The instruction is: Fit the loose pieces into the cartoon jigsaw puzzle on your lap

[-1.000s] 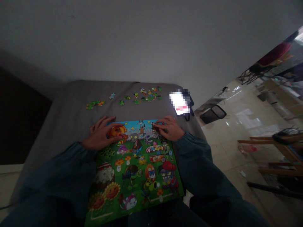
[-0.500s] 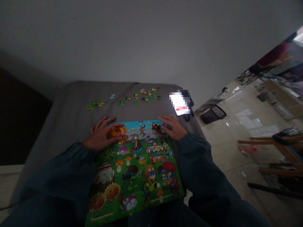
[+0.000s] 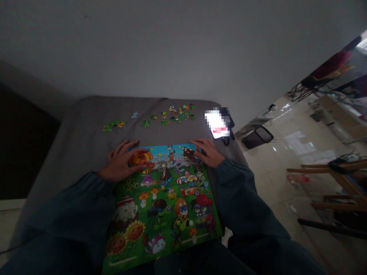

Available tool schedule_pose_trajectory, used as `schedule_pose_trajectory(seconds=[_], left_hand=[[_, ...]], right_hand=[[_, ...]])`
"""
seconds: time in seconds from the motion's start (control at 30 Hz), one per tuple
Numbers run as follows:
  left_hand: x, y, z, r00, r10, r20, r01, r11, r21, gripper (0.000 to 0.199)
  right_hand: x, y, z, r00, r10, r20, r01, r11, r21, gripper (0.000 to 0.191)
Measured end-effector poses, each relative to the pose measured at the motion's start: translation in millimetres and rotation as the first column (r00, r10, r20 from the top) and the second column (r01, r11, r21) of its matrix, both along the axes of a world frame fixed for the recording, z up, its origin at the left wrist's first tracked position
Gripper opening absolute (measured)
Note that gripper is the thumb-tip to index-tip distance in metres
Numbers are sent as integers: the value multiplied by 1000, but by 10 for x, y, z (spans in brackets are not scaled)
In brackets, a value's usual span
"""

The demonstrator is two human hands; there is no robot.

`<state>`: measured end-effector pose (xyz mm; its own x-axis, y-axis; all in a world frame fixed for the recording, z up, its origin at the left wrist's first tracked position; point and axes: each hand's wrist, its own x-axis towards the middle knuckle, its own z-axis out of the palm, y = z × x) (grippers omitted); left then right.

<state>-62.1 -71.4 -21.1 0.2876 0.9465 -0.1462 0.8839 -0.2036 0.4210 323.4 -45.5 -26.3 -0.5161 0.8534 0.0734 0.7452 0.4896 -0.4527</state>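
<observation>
A colourful cartoon puzzle board (image 3: 169, 194) lies in front of me, its near edge over my lap. Across its far left corner rests my left hand (image 3: 122, 162), thumb on the picture and the other fingers spread past the edge. My right hand (image 3: 210, 152) lies at the far right corner, with its fingers stretched out along the top edge. Both hands touch the board without visibly wrapping round it. Beyond it, loose jigsaw pieces (image 3: 181, 114) are scattered on grey cloth. A smaller green and orange cluster of pieces (image 3: 114, 125) sits to the left, near a pale blue piece (image 3: 134, 115).
A lit phone (image 3: 217, 124), partly pixelated, lies at the right end of the grey cloth surface (image 3: 86, 126). A pale wall (image 3: 160, 49) rises directly behind. On the tiled floor to the right are a dark bin (image 3: 258, 137) and wooden chair parts (image 3: 338, 179).
The view has shifted very slightly. Both hands keep their places on the board, and the pieces have not moved.
</observation>
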Motion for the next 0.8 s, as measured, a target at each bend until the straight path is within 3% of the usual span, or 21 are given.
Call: schedule_pose_trajectory(seconds=[0.2, 0.8], left_hand=[[0, 3, -2, 1000, 5, -14, -5, 1000, -7, 68], [-8, 0, -32, 1000, 12, 15, -12, 1000, 20, 67]], right_hand=[[57, -1, 47, 998, 50, 24, -50, 999, -20, 67], [87, 58, -25, 998, -4, -62, 2, 999, -36, 53]])
